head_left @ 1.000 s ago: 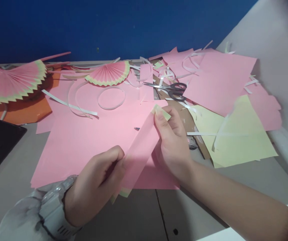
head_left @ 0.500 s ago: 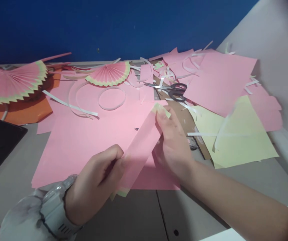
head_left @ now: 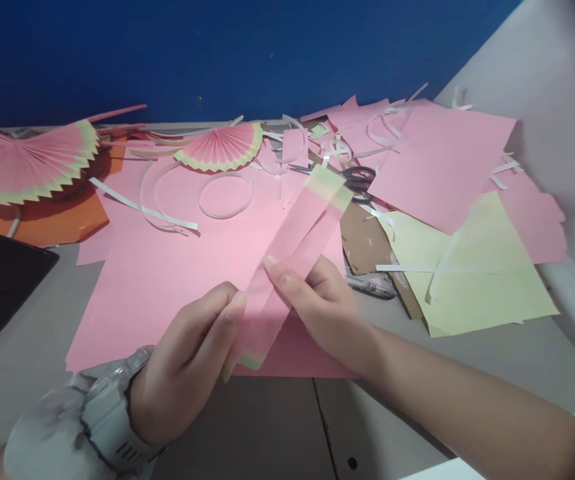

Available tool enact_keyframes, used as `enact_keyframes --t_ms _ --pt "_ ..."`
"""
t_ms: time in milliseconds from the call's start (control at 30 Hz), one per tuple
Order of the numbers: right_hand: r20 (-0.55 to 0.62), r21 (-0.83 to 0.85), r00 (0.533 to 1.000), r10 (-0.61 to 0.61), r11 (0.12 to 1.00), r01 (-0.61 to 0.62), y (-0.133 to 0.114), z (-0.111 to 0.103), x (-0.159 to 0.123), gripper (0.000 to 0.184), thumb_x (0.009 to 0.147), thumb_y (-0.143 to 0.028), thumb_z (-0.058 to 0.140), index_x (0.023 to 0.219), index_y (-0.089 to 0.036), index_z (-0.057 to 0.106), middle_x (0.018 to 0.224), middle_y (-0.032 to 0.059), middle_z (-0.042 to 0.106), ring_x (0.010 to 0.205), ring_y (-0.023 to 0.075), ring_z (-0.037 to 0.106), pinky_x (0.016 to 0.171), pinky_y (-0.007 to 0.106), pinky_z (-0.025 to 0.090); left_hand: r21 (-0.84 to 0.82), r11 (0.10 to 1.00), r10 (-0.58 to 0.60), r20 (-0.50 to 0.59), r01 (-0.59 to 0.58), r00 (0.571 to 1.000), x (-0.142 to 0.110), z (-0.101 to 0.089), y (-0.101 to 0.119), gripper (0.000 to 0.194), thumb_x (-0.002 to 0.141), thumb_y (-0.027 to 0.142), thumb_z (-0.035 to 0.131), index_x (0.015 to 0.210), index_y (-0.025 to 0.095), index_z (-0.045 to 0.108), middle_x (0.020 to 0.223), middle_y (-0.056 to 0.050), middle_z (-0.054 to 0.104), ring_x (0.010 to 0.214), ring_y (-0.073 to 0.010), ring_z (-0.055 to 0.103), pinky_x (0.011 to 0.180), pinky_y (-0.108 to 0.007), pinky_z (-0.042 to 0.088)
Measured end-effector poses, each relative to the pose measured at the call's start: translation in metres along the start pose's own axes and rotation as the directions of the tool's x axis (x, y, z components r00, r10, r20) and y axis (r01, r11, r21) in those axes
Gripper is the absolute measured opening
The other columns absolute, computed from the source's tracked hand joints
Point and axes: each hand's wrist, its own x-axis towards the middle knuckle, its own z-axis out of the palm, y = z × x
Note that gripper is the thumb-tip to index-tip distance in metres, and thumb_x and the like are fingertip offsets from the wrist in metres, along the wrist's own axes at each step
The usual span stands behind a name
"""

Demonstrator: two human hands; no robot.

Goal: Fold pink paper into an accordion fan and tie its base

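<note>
Pink, green-ended folded paper [head_left: 295, 233] is pinched in both closed hands [head_left: 187, 363] [head_left: 327, 317].

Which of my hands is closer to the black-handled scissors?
Right. Your right hand, gripping the pink-and-green paper strip, is below the scissors in view; your left hand, holding the strip's lower part, is farther down and left.

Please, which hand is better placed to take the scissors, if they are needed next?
Probably the right hand: it is nearer the scissors, which lie beyond it, partly behind the paper strip. The left hand is farther away, and both hold the strip.
</note>
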Motion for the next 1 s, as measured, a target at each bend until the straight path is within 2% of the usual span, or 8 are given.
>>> enact_keyframes --t_ms 133,267,433,567,667,800,900,1000 --pt "-0.040 -0.011 0.999 0.032 0.999 -0.032 0.0017 -0.0029 -0.0002 0.034 0.086 -0.047 0.053 0.063 -0.022 0.051 0.051 -0.0050 0.031 0.052 0.0124 0.040 0.061 0.028 0.047 0.081 0.996 0.031 0.018 -0.033 0.999 0.0012 -0.0018 0.0026 0.037 0.097 0.024 0.034 0.060 0.021 0.038 0.053 0.006 0.041 0.046 -0.0075 0.039 0.046 -0.020 0.036" --pt "-0.048 0.022 0.997 0.052 0.998 -0.051 0.0035 -0.0008 -0.0001 0.037 0.086 -0.047 0.054 0.060 -0.022 0.046 0.051 -0.0055 0.028 0.048 0.0108 0.034 0.053 0.026 0.043 0.163 0.987 0.012 0.002 -0.012 1.000 0.0034 -0.0029 0.0056 0.037 0.095 0.024 0.035 0.059 0.021 0.037 0.051 0.006 0.040 0.044 -0.0081 0.037 0.043 -0.021 0.034" --pt "-0.058 0.034 0.997 0.060 0.998 -0.058 0.0052 -0.0008 0.0005 0.034 0.085 -0.047 0.055 0.063 -0.022 0.049 0.052 -0.0049 0.031 0.051 0.0115 0.038 0.050 0.024 0.040 0.210 0.978 0.007 -0.022 -0.002 1.000 0.0045 -0.0016 0.0045 0.035 0.094 0.026 0.037 0.059 0.021 0.034 0.051 0.006 0.039 0.045 -0.0078 0.036 0.043 -0.020 0.034" --pt "-0.037 0.030 0.996 0.087 0.996 -0.086 0.0042 -0.0023 0.0022 0.030 0.085 -0.048 0.054 0.073 -0.021 0.055 0.060 -0.0028 0.044 0.056 0.0116 0.044 0.051 0.024 0.039 0.236 0.972 0.007 -0.037 0.002 0.999 0.0036 -0.0014 0.0027 0.035 0.094 0.028 0.037 0.059 0.022 0.032 0.051 0.007 0.035 0.045 -0.0082 0.033 0.043 -0.020 0.033" --pt "0.046 0.019 0.990 0.133 0.991 -0.134 0.0017 -0.0013 0.0029 0.028 0.086 -0.046 0.054 0.076 -0.020 0.057 0.063 -0.0024 0.048 0.058 0.0115 0.045 0.053 0.023 0.039 0.250 0.968 0.016 -0.059 -0.001 0.998 0.0027 -0.0022 0.0019 0.035 0.094 0.027 0.036 0.060 0.022 0.032 0.051 0.007 0.034 0.045 -0.0083 0.033 0.043 -0.020 0.033" --pt "0.141 0.033 0.987 0.078 0.996 -0.083 -0.0002 0.0011 0.0021 0.021 0.088 -0.035 0.052 0.075 -0.019 0.058 0.070 -0.0021 0.053 0.066 0.0119 0.050 0.061 0.023 0.041 0.231 0.973 -0.012 -0.059 0.025 0.998 0.0029 -0.0025 0.0026 0.035 0.094 0.025 0.035 0.060 0.022 0.032 0.051 0.007 0.035 0.045 -0.0084 0.034 0.043 -0.020 0.034" --pt "0.128 0.042 0.989 0.069 0.996 -0.075 0.0012 -0.0004 0.0010 0.022 0.090 -0.031 0.050 0.071 -0.019 0.055 0.068 -0.0032 0.053 0.062 0.0101 0.049 0.058 0.021 0.041 0.202 0.979 -0.013 -0.024 0.017 1.000 0.0037 -0.0024 0.0040 0.036 0.095 0.025 0.035 0.059 0.021 0.034 0.051 0.007 0.038 0.046 -0.0079 0.036 0.044 -0.019 0.035" --pt "0.055 0.016 0.994 0.093 0.995 -0.094 0.0029 -0.0037 -0.0001 0.022 0.088 -0.034 0.054 0.073 -0.019 0.056 0.066 -0.0035 0.052 0.059 0.0095 0.048 0.054 0.021 0.039 0.201 0.980 -0.009 0.000 0.008 1.000 0.0038 -0.0022 0.0043 0.035 0.095 0.025 0.035 0.059 0.021 0.035 0.053 0.007 0.038 0.047 -0.0078 0.037 0.045 -0.019 0.035"
